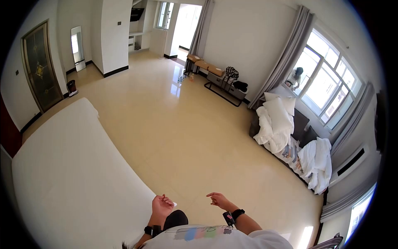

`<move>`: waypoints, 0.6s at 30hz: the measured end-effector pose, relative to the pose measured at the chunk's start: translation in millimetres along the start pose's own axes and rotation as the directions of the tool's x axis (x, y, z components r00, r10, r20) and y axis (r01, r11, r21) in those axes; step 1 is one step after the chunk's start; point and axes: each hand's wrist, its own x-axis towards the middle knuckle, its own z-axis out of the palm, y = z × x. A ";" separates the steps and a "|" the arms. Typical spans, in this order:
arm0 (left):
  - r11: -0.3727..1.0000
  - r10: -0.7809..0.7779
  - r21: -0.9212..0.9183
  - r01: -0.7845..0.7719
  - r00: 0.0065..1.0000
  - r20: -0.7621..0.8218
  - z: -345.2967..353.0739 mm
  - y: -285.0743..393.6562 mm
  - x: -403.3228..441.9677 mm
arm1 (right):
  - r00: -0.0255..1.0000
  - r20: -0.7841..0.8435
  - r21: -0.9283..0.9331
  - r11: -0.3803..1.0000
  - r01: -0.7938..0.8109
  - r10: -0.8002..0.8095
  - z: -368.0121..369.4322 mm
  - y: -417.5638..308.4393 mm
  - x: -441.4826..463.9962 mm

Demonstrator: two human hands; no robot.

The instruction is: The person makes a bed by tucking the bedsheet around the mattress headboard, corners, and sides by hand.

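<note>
My left hand (163, 205) is half curled at the edge of the white-covered bed (78, 178), which lies to my left; I can't tell whether it grips the small white bit (175, 204) beside it. My right hand (218, 201) hangs over the floor (166, 137), fingers loosely parted, forefinger pointing out.

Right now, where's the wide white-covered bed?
In the head view, the wide white-covered bed spans the lower left, its right edge beside the bare left hand.
</note>
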 end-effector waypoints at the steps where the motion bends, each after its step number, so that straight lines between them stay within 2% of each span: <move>1: 0.999 0.028 -0.015 -0.029 0.998 -0.049 -3.2 10.6 16.2 | 1.000 0.018 -0.181 0.983 -0.020 0.024 0.3 -12.4 19.5; 3: 0.992 0.123 -0.015 -0.126 0.984 -0.132 -19.3 38.8 56.4 | 0.980 0.170 -0.396 0.918 -0.031 0.107 -9.1 -33.9 57.3; 4: 0.981 0.192 -0.002 -0.194 0.969 -0.158 -33.0 55.0 84.0 | 0.966 0.208 -0.381 0.922 -0.065 0.154 -13.5 -43.5 75.7; 5: 0.979 0.195 -0.027 -0.204 0.961 -0.197 -30.3 68.0 107.7 | 0.950 0.243 -0.369 0.924 -0.097 0.197 -25.8 -53.0 94.5; 6: 0.977 0.139 -0.116 -0.179 0.946 -0.292 -31.0 82.9 138.0 | 0.939 0.274 -0.312 0.943 -0.116 0.206 -43.6 -50.6 118.4; 7: 0.964 0.113 -0.182 -0.193 0.920 -0.375 -12.4 92.7 165.0 | 0.949 0.252 -0.378 0.922 -0.084 0.190 -61.0 -50.9 139.7; 8: 0.970 0.089 -0.185 -0.156 0.940 -0.329 13.3 106.8 196.4 | 0.971 0.141 -0.485 0.869 -0.102 0.193 -85.1 -41.0 174.1; 9: 0.975 0.054 -0.191 -0.114 0.955 -0.292 37.3 113.0 226.5 | 0.927 0.356 -0.670 0.658 0.343 -0.120 -123.7 -31.7 203.4; 10: 0.984 0.063 -0.153 -0.097 0.975 -0.214 70.8 117.4 260.1 | 0.988 0.017 -0.880 0.471 -0.059 0.156 -114.4 -55.1 219.0; 11: 0.988 0.040 -0.148 -0.051 0.996 -0.074 126.0 120.3 279.8 | 0.987 0.012 -0.887 0.457 -0.063 0.160 -126.4 -78.9 242.9; 12: 0.990 0.026 -0.137 -0.018 0.998 0.054 184.6 122.9 294.9 | 0.982 0.188 -0.917 0.362 0.169 0.019 -140.4 -89.2 275.9; 13: 0.995 -0.026 -0.094 0.039 0.991 0.134 236.4 128.7 308.8 | 0.921 0.378 -0.886 0.251 0.389 -0.090 -128.5 -104.6 287.1; 14: 0.994 -0.063 -0.076 0.084 0.966 0.253 282.2 132.5 314.3 | 0.960 0.265 -0.734 0.627 0.262 -0.090 -119.3 -120.5 296.4; 15: 0.989 -0.115 -0.047 0.140 0.929 0.352 323.7 136.1 314.1 | 0.988 0.151 -0.579 0.808 0.109 -0.025 -91.1 -163.2 303.7; 16: 0.984 -0.166 0.007 0.178 0.900 0.403 360.2 141.6 316.0 | 0.999 0.035 -0.362 0.932 -0.025 0.041 -53.1 -216.2 304.5; 17: 0.976 -0.212 0.059 0.208 0.864 0.457 389.2 151.7 315.4 | 0.990 -0.074 -0.276 0.952 -0.134 0.118 -25.2 -257.2 317.6; 18: 0.984 -0.168 0.024 0.176 0.882 0.441 413.4 167.4 318.9 | 0.998 -0.039 -0.286 0.957 -0.057 0.048 -14.0 -283.8 344.4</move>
